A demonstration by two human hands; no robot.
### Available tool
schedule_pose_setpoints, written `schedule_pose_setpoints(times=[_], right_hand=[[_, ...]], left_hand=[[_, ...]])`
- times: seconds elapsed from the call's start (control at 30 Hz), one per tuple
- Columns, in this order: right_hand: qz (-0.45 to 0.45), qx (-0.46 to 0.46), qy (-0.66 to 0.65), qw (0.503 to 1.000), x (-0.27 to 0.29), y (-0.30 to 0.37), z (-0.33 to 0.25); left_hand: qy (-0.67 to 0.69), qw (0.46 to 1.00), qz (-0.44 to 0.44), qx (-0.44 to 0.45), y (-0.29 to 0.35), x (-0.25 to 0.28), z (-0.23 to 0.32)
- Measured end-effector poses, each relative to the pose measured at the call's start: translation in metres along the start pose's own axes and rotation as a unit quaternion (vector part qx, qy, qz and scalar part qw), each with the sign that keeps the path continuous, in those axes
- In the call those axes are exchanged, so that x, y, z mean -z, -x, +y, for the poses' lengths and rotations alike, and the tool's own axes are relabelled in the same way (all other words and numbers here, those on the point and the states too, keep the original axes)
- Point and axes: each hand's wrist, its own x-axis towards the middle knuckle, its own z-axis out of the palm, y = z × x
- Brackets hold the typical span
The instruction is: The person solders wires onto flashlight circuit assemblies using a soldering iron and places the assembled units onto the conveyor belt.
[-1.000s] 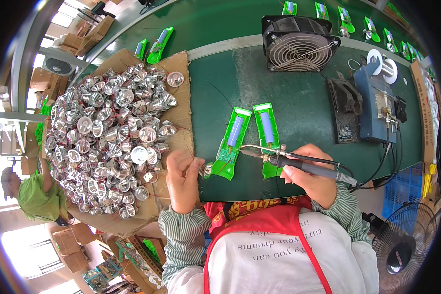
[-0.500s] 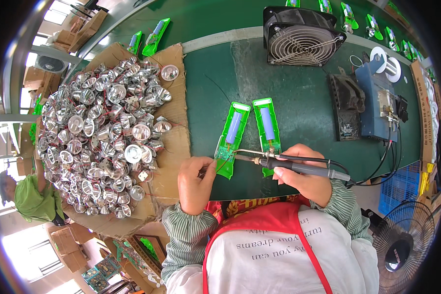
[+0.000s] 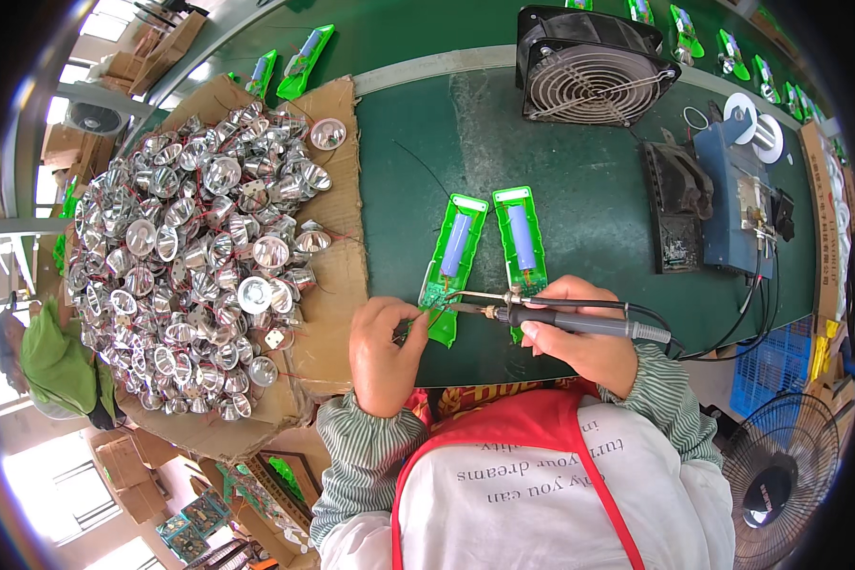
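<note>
My right hand (image 3: 584,332) is closed around a grey soldering iron (image 3: 594,323) with a thin metal feed tube running alongside. Its tip reaches the small green circuit board (image 3: 434,295) in the left of two bright green plastic housings (image 3: 444,328). My left hand (image 3: 385,353) is closed in a pinch at this housing's left edge, on what looks like a thin wire (image 3: 405,330); the fingers partly hide it. Each housing holds a blue-violet cylindrical battery. The second housing (image 3: 515,204) lies just to the right, its lower end partly behind the iron and my right hand.
Left, a large heap of silvery reflector cups (image 3: 190,256) with wires lies on cardboard (image 3: 337,323). A black box fan (image 3: 594,81) stands at the back. A blue soldering unit (image 3: 727,204) with wire spools and a black stand (image 3: 670,209) are at the right. More green housings (image 3: 306,62) lie beyond.
The iron's tip stays at the left housing's board. My left hand has shifted slightly, its fingers still pinched. The whole view has moved a little.
</note>
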Motion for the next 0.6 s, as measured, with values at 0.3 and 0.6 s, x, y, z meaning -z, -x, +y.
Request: schedule_pose_setpoints(times=[0.3, 0.6], right_hand=[[-0.002, -0.007, -0.002, 1.0, -0.0021, -0.0051, 0.0028], [0.003, 0.015, 0.064, 0.998, 0.0008, -0.0052, 0.0018]], left_hand=[[-0.001, 1.0, -0.003, 0.003, 0.0, 0.001, 0.0026], [0.0, 1.0, -0.004, -0.009, -0.0023, 0.0022, 0.0045]])
